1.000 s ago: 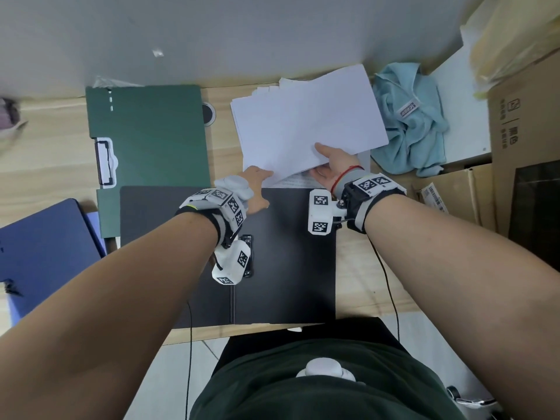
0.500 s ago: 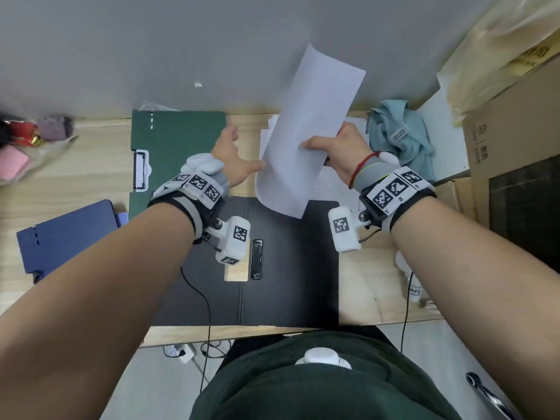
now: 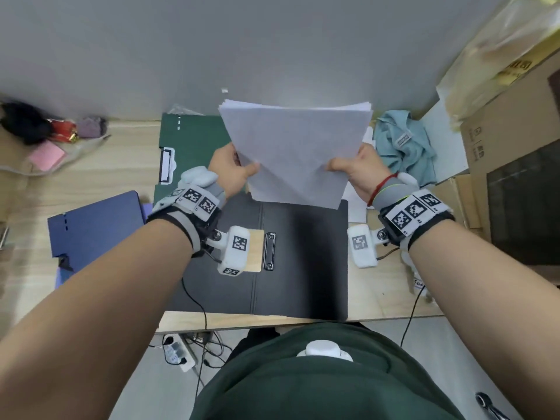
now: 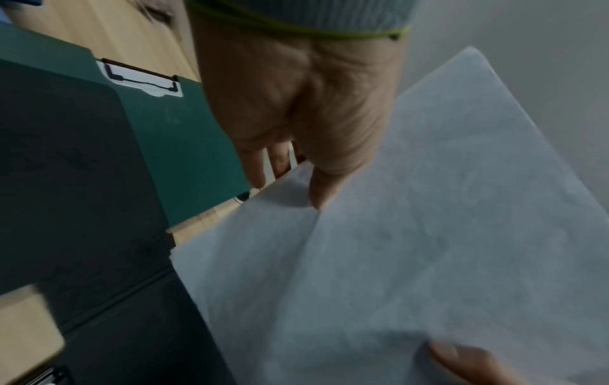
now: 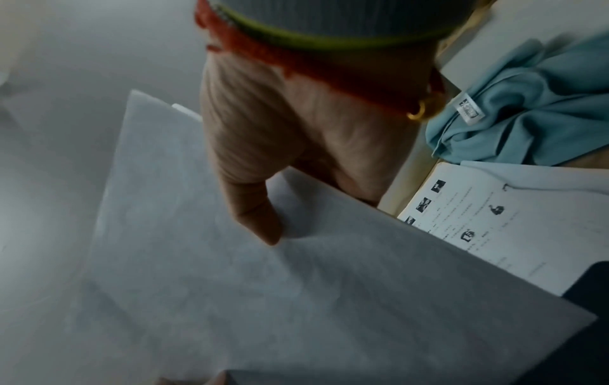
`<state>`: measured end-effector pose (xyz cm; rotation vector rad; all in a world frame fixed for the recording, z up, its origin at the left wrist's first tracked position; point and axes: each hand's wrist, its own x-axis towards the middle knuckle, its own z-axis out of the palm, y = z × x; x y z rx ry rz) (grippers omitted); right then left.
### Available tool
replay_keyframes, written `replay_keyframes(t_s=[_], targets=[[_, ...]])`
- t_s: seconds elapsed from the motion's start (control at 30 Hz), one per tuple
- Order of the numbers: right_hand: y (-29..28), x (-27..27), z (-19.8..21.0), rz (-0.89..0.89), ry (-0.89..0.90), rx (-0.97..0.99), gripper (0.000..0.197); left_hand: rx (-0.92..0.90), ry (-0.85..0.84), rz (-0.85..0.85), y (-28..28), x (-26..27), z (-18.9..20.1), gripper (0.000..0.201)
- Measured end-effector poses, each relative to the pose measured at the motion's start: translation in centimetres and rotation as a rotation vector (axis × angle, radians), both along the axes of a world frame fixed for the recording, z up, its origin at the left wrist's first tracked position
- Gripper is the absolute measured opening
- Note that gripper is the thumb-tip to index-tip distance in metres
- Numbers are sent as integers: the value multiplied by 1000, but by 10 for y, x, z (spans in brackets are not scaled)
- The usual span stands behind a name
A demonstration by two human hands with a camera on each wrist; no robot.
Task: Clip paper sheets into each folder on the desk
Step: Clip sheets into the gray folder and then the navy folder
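Above the near middle of the table (image 3: 115,177), a stack of paper sheets (image 3: 297,156) is held upright in the air, its lower edge just over the far edge of the black folder (image 3: 303,262). The left side of the stack is pinched by the left hand (image 3: 230,169), thumb on the near face and fingers behind. The right side is pinched in the same way by the right hand (image 3: 359,171). Both grips are closed on the paper, and nothing else is held.

The black folder lies open flat on the table in front of the person, and its clip (image 3: 269,251) by the spine holds no paper. A green folder (image 3: 194,140) lies behind it, partly hidden by the stack and the left hand. It also lies open, with a clip (image 3: 166,166) at its left edge. Whether any sheet is under that clip cannot be told. A blue folder (image 3: 97,225) lies to the left, and its clip is not seen.

By this showing, the task is judged to be at an early stage: the sheets are gathered but not yet laid down, and no folder is seen with paper clipped in. The stack would probably have to be squared, laid on the black folder and clipped, and the same done for the other folders.

A printed sheet (image 5: 488,224) is left on the table at the right, beside a light blue cloth (image 3: 403,150).
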<state>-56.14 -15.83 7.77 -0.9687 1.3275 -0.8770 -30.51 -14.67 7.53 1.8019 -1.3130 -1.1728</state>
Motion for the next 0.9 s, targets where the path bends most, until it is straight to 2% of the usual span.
replay_keyframes(t_s=[0.1,0.27,0.37,0.57,0.67,0.8,0.9], targets=[[12,-5,-5,-8,46,-24,34,-18,4,-16,10,-3,-2,43],[24,-15,-18,-13,153,35,35,65,-30,-73,20,-6,-13,45],[26,-17,-25,-44,146,33,32,69,-38,-92,21,-9,-16,54],[29,-21,-27,-71,143,15,28,40,-178,-107,17,-15,-20,36],[35,-25,-33,-27,188,45,34,93,-276,-153,19,-20,-28,27],[37,-30,-38,25,348,82,49,178,-372,-156,18,-28,-37,29],[36,-32,-35,8,352,82,45,143,-414,-152,15,-28,-38,23]])
